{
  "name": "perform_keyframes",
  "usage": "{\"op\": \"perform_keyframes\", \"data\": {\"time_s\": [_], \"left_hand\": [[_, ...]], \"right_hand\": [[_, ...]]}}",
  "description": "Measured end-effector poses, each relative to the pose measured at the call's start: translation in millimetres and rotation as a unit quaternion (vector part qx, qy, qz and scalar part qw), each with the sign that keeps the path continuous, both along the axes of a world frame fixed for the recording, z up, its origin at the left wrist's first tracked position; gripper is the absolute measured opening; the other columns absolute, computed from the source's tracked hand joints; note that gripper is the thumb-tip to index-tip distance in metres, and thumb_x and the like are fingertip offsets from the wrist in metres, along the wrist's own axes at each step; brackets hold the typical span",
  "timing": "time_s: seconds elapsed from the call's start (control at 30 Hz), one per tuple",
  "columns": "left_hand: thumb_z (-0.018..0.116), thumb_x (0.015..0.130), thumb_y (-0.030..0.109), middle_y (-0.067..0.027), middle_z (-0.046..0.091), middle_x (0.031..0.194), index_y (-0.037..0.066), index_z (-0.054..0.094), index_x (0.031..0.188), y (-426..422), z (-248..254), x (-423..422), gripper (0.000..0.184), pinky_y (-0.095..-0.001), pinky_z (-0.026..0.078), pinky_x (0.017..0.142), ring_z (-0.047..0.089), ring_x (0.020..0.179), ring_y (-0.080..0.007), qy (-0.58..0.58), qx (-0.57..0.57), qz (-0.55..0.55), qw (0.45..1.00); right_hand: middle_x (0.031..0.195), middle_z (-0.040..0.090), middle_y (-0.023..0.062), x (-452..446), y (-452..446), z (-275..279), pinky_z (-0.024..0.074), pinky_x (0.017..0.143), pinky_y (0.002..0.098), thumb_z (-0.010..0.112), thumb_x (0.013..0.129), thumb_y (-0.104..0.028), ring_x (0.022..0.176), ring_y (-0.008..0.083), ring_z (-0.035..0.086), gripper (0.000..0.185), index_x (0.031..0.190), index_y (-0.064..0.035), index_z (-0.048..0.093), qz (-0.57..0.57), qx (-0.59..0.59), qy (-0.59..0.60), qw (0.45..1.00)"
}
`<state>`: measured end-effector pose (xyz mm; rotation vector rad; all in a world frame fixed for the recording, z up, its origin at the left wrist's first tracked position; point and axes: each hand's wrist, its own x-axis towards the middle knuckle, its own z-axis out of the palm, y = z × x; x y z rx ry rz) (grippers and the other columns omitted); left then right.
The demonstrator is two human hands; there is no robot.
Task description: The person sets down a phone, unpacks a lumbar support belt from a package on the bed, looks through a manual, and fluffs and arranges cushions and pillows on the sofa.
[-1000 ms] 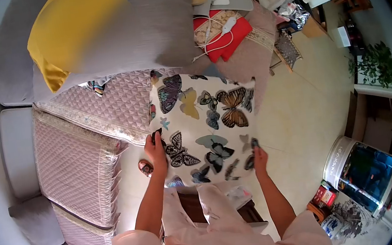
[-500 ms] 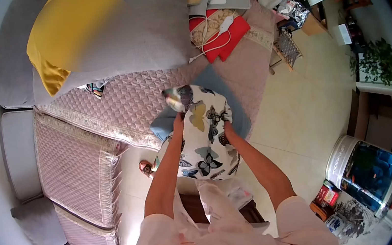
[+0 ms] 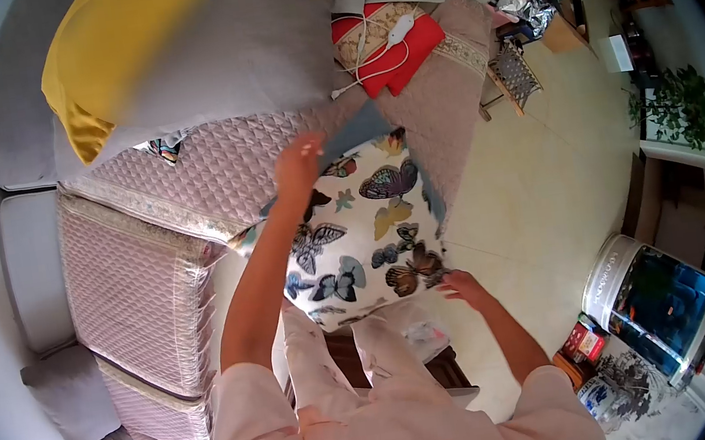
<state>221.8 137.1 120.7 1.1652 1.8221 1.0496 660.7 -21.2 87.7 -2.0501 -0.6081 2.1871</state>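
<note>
A white cushion with a butterfly print [image 3: 362, 227] lies in front of my body, tilted, over a blue-grey cloth [image 3: 358, 127] at the sofa's edge. Beside the cushion's upper left edge is my left hand [image 3: 300, 163], slightly blurred, its fingers bent; whether they grip anything is unclear. My right hand [image 3: 466, 288] is at the cushion's lower right corner, fingers stretched toward it and apart.
The quilted sofa cover [image 3: 139, 292] runs along the left. A yellow pillow [image 3: 117, 55] rests on large grey cushions [image 3: 259, 54]. A red cloth with a white cable [image 3: 415, 51], a folding stool [image 3: 514, 74] and a fish tank [image 3: 666, 303] stand around.
The cushion, bunched between both hands half a second ago, is now spread flatter and turned. My left hand has moved up and left, my right hand down and right, off its side.
</note>
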Motion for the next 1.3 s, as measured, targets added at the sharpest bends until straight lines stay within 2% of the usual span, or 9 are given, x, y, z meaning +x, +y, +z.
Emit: {"op": "perform_keyframes", "data": {"time_s": [0.1,0.27,0.57,0.63,0.7,0.73,1.0,1.13,1.3], "left_hand": [[0.059,0.080,0.011,-0.0112,0.061,0.099,0.003,0.057,0.105,-68.9,-56.8,-68.5,0.026,-0.0302,0.045,0.078,0.058,0.093,-0.0194,0.083,0.038,0.167,0.982],[0.041,0.092,0.021,-0.0091,0.053,0.111,-0.001,0.044,0.118,-300.6,-194.5,-175.6,0.034,-0.0267,0.047,0.075,0.055,0.090,-0.0164,-0.019,-0.319,0.302,0.898],[0.037,0.089,0.040,-0.0134,0.058,0.103,0.006,0.050,0.115,-202.3,-18.3,60.4,0.045,-0.0376,0.048,0.070,0.057,0.082,-0.0295,-0.655,-0.214,0.426,0.586],[0.042,0.087,0.037,-0.0122,0.061,0.092,0.005,0.056,0.102,-213.6,-107.8,52.9,0.038,-0.0378,0.047,0.065,0.058,0.074,-0.0298,-0.619,-0.139,0.350,0.689],[0.047,0.085,0.032,-0.0115,0.062,0.078,0.003,0.058,0.089,-182.1,-95.4,40.7,0.031,-0.0374,0.045,0.059,0.057,0.066,-0.0283,-0.284,-0.097,0.231,0.925],[0.051,0.084,0.029,-0.0114,0.061,0.070,0.002,0.058,0.082,-131.5,-28.3,25.1,0.028,-0.0369,0.044,0.057,0.057,0.061,-0.0267,0.065,-0.081,0.117,0.988],[0.055,0.083,0.019,-0.0112,0.062,0.081,-0.001,0.057,0.092,-49.3,-87.5,-85.3,0.022,-0.0273,0.044,0.064,0.058,0.070,-0.0174,-0.191,0.061,0.089,0.976],[0.049,0.089,0.020,-0.0085,0.055,0.101,0.000,0.050,0.110,-176.8,-119.8,-209.5,0.029,-0.0278,0.042,0.076,0.050,0.088,-0.0131,0.023,-0.109,0.219,0.969],[0.046,0.088,0.020,-0.0110,0.043,0.122,0.004,0.033,0.127,-248.8,-158.8,-110.4,0.045,-0.0340,0.037,0.089,0.042,0.107,-0.0197,-0.344,-0.317,0.310,0.828]], "right_hand": [[0.081,0.056,-0.0042,146.3,9.8,-94.2,0.0374,0.050,0.0226,0.046,0.086,-0.032,0.063,0.0066,0.048,0.022,0.100,-0.0171,0.055,0.247,0.300,-0.137,0.911],[0.091,0.057,-0.0008,121.2,116.1,-61.6,0.0428,0.072,0.0283,0.043,0.089,-0.037,0.080,0.0105,0.052,0.037,0.107,-0.0070,0.054,0.046,0.332,-0.221,0.916],[0.086,0.059,0.0128,-167.5,3.3,11.5,0.0418,0.071,0.0319,0.046,0.082,-0.006,0.079,0.0201,0.054,0.012,0.086,0.0020,0.054,0.069,0.240,-0.005,0.968],[0.086,0.059,0.0099,-157.8,2.9,36.0,0.0419,0.071,0.0304,0.046,0.080,-0.003,0.080,0.0194,0.055,0.012,0.086,0.0020,0.054,0.084,0.258,-0.035,0.962],[0.084,0.058,0.0039,-119.7,-16.5,19.4,0.0419,0.069,0.0272,0.049,0.080,-0.003,0.076,0.0161,0.054,0.011,0.087,0.0022,0.056,0.129,0.373,-0.078,0.916],[0.084,0.057,0.0012,-125.8,-13.5,43.1,0.0419,0.070,0.0256,0.052,0.082,-0.006,0.078,0.0138,0.054,0.009,0.087,0.0002,0.055,-0.151,0.333,0.006,0.931],[0.095,0.057,-0.0011,12.8,-8.7,27.6,0.0445,0.070,0.0307,0.054,0.081,-0.038,0.086,0.0118,0.054,0.034,0.104,-0.0144,0.054,0.132,0.041,0.017,0.990],[0.115,0.053,-0.0015,246.5,67.3,-111.4,0.0434,0.063,0.0306,0.040,0.084,-0.052,0.092,0.0121,0.051,0.054,0.126,-0.0175,0.041,-0.008,0.191,-0.199,0.961],[0.128,0.043,0.0032,88.2,136.6,-81.1,0.0353,0.089,0.0361,0.051,0.081,-0.038,0.109,0.0202,0.045,0.056,0.128,-0.0126,0.037,-0.025,0.265,-0.009,0.964]]}}
